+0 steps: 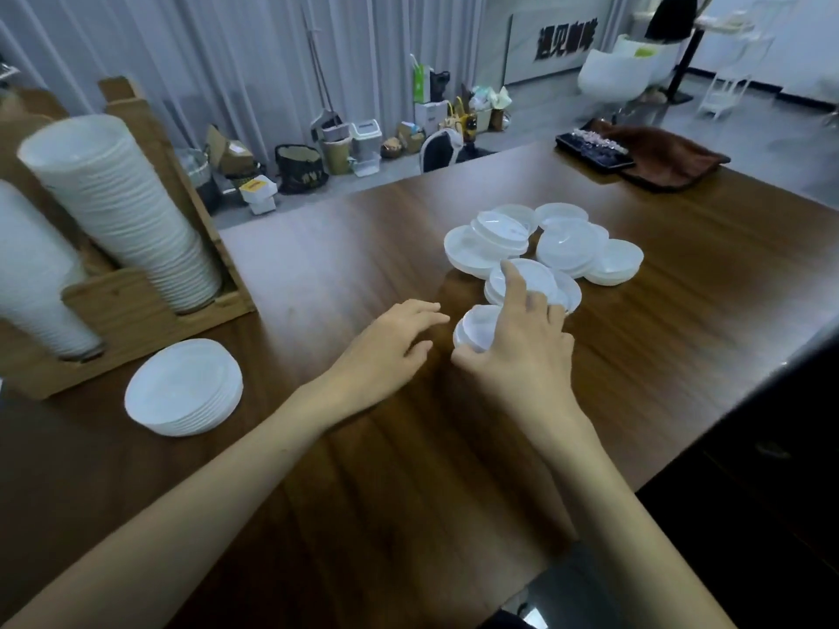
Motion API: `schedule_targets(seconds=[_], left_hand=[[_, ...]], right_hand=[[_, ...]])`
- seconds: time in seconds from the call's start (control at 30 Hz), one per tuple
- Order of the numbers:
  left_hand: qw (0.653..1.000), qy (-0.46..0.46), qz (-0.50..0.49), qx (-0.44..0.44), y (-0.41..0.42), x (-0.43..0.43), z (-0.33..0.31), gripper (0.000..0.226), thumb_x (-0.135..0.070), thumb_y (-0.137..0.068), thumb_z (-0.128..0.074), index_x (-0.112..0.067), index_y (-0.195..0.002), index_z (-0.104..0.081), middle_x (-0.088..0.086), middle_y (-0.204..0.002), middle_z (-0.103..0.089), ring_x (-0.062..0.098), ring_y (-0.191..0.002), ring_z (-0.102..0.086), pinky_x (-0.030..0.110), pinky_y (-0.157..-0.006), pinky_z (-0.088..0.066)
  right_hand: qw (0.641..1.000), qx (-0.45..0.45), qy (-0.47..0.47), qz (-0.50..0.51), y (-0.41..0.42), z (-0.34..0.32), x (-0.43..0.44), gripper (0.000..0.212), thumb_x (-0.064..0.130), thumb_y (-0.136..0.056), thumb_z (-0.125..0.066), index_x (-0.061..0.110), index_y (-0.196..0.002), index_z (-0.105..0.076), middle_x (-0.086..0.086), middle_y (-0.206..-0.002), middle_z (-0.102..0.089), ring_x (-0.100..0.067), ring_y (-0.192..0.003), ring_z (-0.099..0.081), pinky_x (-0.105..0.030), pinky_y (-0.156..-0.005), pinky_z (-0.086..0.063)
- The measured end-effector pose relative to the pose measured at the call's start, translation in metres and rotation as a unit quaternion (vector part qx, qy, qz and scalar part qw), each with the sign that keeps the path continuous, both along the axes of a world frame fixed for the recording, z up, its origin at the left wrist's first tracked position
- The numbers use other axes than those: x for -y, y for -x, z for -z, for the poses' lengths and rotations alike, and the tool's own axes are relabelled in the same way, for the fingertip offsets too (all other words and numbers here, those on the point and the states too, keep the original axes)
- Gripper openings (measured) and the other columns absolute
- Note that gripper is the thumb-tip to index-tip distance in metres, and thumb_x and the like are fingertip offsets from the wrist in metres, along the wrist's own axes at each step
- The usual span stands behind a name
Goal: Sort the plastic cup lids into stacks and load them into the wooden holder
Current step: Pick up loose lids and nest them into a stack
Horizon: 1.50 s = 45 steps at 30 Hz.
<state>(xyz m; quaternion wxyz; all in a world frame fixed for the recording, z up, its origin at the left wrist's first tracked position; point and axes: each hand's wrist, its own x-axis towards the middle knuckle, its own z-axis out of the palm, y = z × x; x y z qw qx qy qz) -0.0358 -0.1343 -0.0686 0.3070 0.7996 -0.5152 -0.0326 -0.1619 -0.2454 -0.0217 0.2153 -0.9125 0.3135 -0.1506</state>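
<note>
A small stack of plastic lids (476,331) sits in my right hand (522,356), thumb and curled fingers round its rim, low over the dark wooden bench (363,492). My index finger reaches out onto the nearest lids of the loose pile (554,247) heaped just beyond. My left hand (390,351), fingers relaxed and nearly straight, holds nothing and lies just beside the held stack. Toward the bench's left side, a tidy stack of lids (181,388) rests flat, well apart from the pile. Behind it stands the wooden holder (131,306), with two tall columns of lids (122,211) leaning tilted in its slots.
</note>
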Motion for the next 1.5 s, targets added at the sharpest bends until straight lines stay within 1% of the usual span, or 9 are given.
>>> schedule_targets(seconds=[0.13,0.3,0.5,0.6,0.7,0.83,1.0,1.2,1.5], left_hand=[[0.967,0.109,-0.077,-0.217,0.006,-0.031,-0.023,0.023,-0.018,-0.099,-0.045,-0.023,-0.109,-0.065,-0.011,-0.109,-0.067,0.004,-0.106,-0.058,0.024,-0.096,-0.044],[0.847,0.278,-0.166,-0.422,0.008,-0.079,-0.040,0.031,-0.032,-0.101,-0.036,-0.022,-0.100,-0.065,-0.005,-0.092,-0.072,0.012,-0.094,-0.065,0.026,-0.083,-0.049],[0.849,0.354,-0.211,-0.331,0.009,-0.150,-0.062,0.024,-0.027,-0.096,-0.044,-0.020,-0.103,-0.067,-0.006,-0.089,-0.071,0.006,-0.088,-0.064,0.021,-0.079,-0.049],[0.842,0.375,-0.299,-0.247,0.008,-0.182,-0.069,0.023,-0.035,-0.091,-0.049,-0.031,-0.100,-0.069,-0.005,-0.095,-0.071,0.009,-0.091,-0.061,0.026,-0.081,-0.048],[0.854,0.327,-0.390,-0.109,0.006,-0.202,-0.060,0.018,-0.024,-0.092,-0.055,-0.021,-0.104,-0.069,-0.016,-0.091,-0.067,-0.004,-0.086,-0.058,0.006,-0.073,-0.041],[0.918,0.161,-0.356,0.065,0.004,-0.203,-0.032,0.025,-0.021,-0.089,-0.062,-0.007,-0.108,-0.070,-0.005,-0.104,-0.064,0.002,-0.099,-0.052,0.007,-0.084,-0.038],[0.933,0.075,-0.327,0.128,0.003,-0.193,-0.010,0.035,-0.031,-0.091,-0.049,-0.009,-0.106,-0.071,-0.003,-0.104,-0.067,0.008,-0.102,-0.051,0.025,-0.089,-0.042],[0.935,0.065,-0.307,0.167,0.004,-0.191,-0.003,0.023,-0.013,-0.085,-0.060,-0.005,-0.104,-0.071,0.004,-0.101,-0.069,0.008,-0.099,-0.048,0.018,-0.087,-0.036],[0.941,0.041,-0.297,0.158,0.007,-0.193,-0.001,0.028,-0.020,-0.092,-0.051,-0.006,-0.105,-0.072,0.004,-0.104,-0.070,0.012,-0.099,-0.053,0.028,-0.081,-0.046]], right_hand=[[0.975,0.158,-0.127,-0.092,-0.023,-0.008,-0.023,0.090,0.035,-0.076,-0.071,0.026,-0.148,-0.019,-0.003,-0.137,-0.040,-0.025,-0.126,-0.033,-0.045,-0.104,-0.034],[0.945,0.193,-0.195,-0.177,-0.063,-0.004,-0.073,0.085,0.038,-0.077,-0.073,0.023,-0.147,-0.025,-0.003,-0.136,-0.040,-0.019,-0.125,-0.030,-0.037,-0.106,-0.032],[0.886,0.240,-0.210,-0.336,-0.090,0.002,-0.139,0.089,0.039,-0.078,-0.075,0.022,-0.147,-0.023,0.015,-0.137,-0.033,0.002,-0.126,-0.027,-0.030,-0.107,-0.034],[0.857,0.207,-0.235,-0.409,-0.098,0.020,-0.149,0.107,0.040,-0.071,-0.080,0.025,-0.150,-0.010,0.014,-0.150,-0.019,-0.003,-0.138,-0.020,-0.029,-0.112,-0.028],[0.847,0.144,-0.254,-0.445,-0.105,0.036,-0.154,0.120,0.042,-0.067,-0.084,0.036,-0.148,0.004,0.020,-0.154,-0.002,-0.001,-0.142,-0.008,-0.025,-0.114,-0.016],[0.846,0.110,-0.272,-0.445,-0.114,0.052,-0.163,0.125,0.036,-0.064,-0.086,0.043,-0.145,0.009,0.019,-0.150,-0.007,-0.005,-0.141,-0.013,-0.035,-0.117,-0.021],[0.852,0.121,-0.279,-0.427,-0.118,0.061,-0.169,0.120,0.046,-0.065,-0.082,0.043,-0.147,0.005,0.005,-0.148,-0.029,-0.014,-0.135,-0.033,-0.044,-0.110,-0.037],[0.856,0.129,-0.275,-0.418,-0.120,0.067,-0.169,0.119,0.038,-0.067,-0.084,0.045,-0.145,0.006,0.004,-0.143,-0.034,-0.013,-0.132,-0.036,-0.039,-0.108,-0.040],[0.859,0.138,-0.260,-0.419,-0.121,0.068,-0.168,0.121,0.035,-0.068,-0.083,0.047,-0.143,0.010,0.000,-0.139,-0.037,-0.015,-0.128,-0.040,-0.041,-0.107,-0.042]])
